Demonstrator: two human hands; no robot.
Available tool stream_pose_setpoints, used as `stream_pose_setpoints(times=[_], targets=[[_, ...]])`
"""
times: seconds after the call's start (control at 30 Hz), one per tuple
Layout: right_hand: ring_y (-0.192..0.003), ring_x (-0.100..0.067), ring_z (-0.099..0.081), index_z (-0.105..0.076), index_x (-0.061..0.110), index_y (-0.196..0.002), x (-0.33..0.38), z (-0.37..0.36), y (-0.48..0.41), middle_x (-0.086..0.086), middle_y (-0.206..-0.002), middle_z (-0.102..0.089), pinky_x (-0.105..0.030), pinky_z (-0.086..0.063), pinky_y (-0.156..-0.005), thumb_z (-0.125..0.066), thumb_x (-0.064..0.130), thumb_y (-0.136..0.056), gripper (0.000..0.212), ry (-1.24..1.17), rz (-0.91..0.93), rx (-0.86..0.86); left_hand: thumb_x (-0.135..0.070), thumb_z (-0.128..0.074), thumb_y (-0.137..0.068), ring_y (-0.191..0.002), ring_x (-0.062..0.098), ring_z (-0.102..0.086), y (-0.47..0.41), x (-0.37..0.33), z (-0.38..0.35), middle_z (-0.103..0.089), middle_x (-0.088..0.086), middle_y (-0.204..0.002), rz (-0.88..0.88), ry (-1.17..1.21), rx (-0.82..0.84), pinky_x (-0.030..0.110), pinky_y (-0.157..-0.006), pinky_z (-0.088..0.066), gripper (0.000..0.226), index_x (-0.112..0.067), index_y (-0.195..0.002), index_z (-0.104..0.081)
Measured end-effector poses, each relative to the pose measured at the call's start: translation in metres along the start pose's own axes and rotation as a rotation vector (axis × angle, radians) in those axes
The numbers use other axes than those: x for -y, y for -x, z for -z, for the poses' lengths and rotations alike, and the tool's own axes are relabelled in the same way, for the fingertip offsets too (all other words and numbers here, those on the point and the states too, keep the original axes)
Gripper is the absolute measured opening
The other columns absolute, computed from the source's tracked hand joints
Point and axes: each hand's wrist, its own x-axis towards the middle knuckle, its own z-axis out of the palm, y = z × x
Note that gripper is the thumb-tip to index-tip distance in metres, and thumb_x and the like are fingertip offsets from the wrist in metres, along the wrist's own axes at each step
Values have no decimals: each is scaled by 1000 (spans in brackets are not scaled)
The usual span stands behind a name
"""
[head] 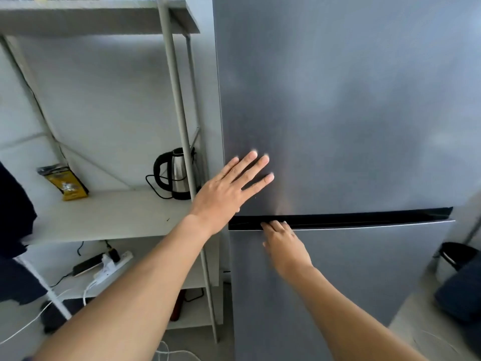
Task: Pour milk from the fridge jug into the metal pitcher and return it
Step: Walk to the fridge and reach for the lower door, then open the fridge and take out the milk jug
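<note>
A tall grey fridge (351, 113) fills the right of the view with both doors closed. My left hand (231, 186) lies flat on the upper door near its lower left corner, fingers spread. My right hand (282, 243) reaches up from below, its fingertips hooked into the dark handle recess (364, 217) between the upper and lower doors. Neither the milk jug nor the metal pitcher is in view.
A grey metal shelf unit (109, 214) stands left of the fridge, holding an electric kettle (175, 174) and a yellow packet (65, 182). A power strip (109, 264) and cables lie on the lower shelf. A dark bin (455, 256) sits at the right.
</note>
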Motion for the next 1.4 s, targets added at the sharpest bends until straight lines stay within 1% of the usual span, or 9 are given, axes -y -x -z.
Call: stream_pose_setpoints(times=[0.2, 0.53, 0.63, 0.77, 0.93, 1.07, 1.13, 1.27, 1.4], targets=[[-116, -22, -47, -56, 14, -123, 19, -11, -8, -2, -123, -53, -30, -42, -92, -45, 19, -100, 25, -12, -170, -88, -12, -75, -80, -153, 27, 7, 3, 7, -11, 7, 6, -166, -42, 10, -44, 40, -125, -3, 109, -26, -158, 0], [-112, -23, -51, -59, 15, -120, 23, -3, 9, -1, -117, -57, -30, -43, -83, -45, 13, -97, 27, 34, -175, -139, -13, -73, -82, -152, 26, 12, 2, 13, -17, 13, 4, -165, -51, 63, -29, 39, -125, 0, 110, -27, -158, 5], [-110, -23, -53, -62, 15, -118, 22, 4, 38, 0, -114, -59, -30, -43, -79, -48, 10, -95, 28, 14, -128, -154, -11, -77, -79, -153, 29, 5, 4, 17, -19, 5, 7, -166, -57, 64, -55, 42, -125, -6, 109, -26, -158, -4], [-114, -20, -53, -61, 20, -122, 12, 19, 80, 5, -119, -59, -31, -46, -88, -49, 19, -97, 28, -19, -72, -103, -13, -85, -71, -153, 33, -5, 5, 10, -15, -6, 11, -166, -49, 97, -73, 47, -124, -15, 107, -23, -157, -21], [-113, -14, -55, -64, 22, -121, -2, 43, 124, 9, -121, -59, -25, -43, -95, -52, 23, -97, 26, -184, -70, -37, -27, -78, -81, -153, 33, 2, 9, -11, 6, -3, 10, -166, 15, 210, 14, 48, -124, -9, 85, -20, -152, -34], [-100, -11, -59, -67, 23, -113, -5, 64, 152, 9, -110, -63, -27, -49, -89, -52, 41, -97, 29, -336, -146, 9, -36, -55, -98, -154, 21, 5, 23, -41, 27, -1, 1, -167, -17, 325, 309, 37, -123, 2, 70, -26, -157, -18], [-93, -10, -61, -66, 23, -109, -3, 72, 169, 8, -105, -65, -31, -53, -85, -47, 50, -96, 36, -371, -186, 5, -36, -53, -99, -154, 17, -4, 34, -61, 39, -11, -2, -166, -23, 384, 414, 36, -123, -3, 67, -28, -156, -19], [-86, -12, -61, -51, 24, -110, -2, 82, 202, 8, -97, -63, -35, -54, -81, -43, 60, -92, 41, -428, -283, -35, -22, -57, -97, -142, 16, -36, 59, -98, 62, -42, -8, -154, 26, 547, 494, 37, -114, -30, 53, -30, -147, -40], [-106, -20, -56, -36, 26, -132, -2, 98, 239, 5, -123, -48, -31, -42, -88, -40, 65, -90, 58, -475, -337, -75, 1, -49, -91, -130, 18, -50, 85, -144, 86, -51, -11, -145, 23, 575, 539, 37, -99, -46, 61, -36, -139, -49]])
